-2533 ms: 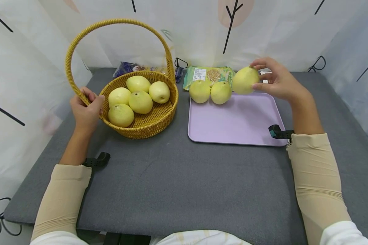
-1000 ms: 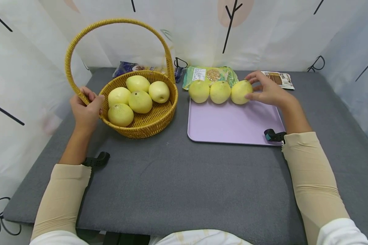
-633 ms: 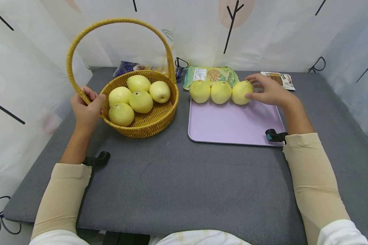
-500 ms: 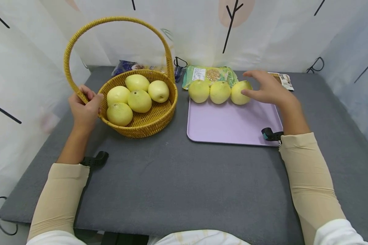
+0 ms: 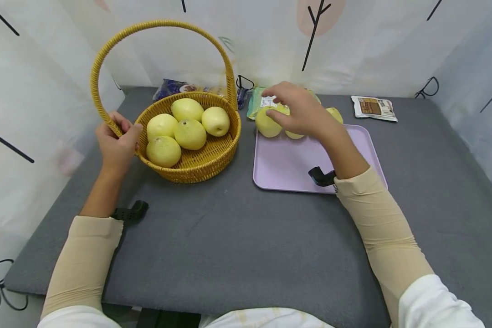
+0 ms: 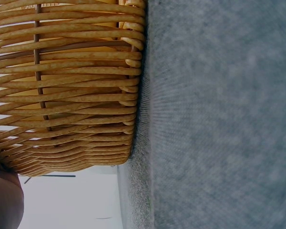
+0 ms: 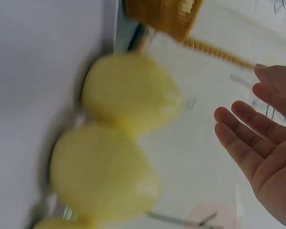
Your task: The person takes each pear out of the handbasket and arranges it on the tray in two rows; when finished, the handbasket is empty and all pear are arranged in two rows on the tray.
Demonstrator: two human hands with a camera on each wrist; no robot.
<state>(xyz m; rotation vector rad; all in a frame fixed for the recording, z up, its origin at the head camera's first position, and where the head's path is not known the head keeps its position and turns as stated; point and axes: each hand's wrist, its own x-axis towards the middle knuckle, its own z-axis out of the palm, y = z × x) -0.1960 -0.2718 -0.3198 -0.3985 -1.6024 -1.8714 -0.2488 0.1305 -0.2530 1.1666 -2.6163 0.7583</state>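
On the left, my left hand [image 5: 118, 142] grips the lower end of the arched handle of the wicker basket [image 5: 213, 169]. Several round, pale yellow-green fruits [image 5: 190, 135] lie inside it. The basket's woven side [image 6: 76, 90] fills much of the left wrist view. My right hand [image 5: 301, 111] is over the back of the lilac tray [image 5: 295, 164], fingers spread and holding nothing. Beneath and behind it, three more such fruits stand in a row along the tray's back edge; the left one [image 5: 268, 124] shows best, the others are partly hidden. The right wrist view shows a fruit [image 7: 128, 93] beside the hand.
A green food packet [image 5: 253, 104] lies behind the fruit row, partly covered by my hand. A brown-and-white packet [image 5: 374, 108] lies at the back right, and a dark blue packet [image 5: 170, 88] behind the basket. Patterned curtains edge the grey table [image 5: 229, 246].
My right hand set the third fruit down at the right end of the row, let go of it and moved left above the tray. The left hand keeps its grip on the basket handle.
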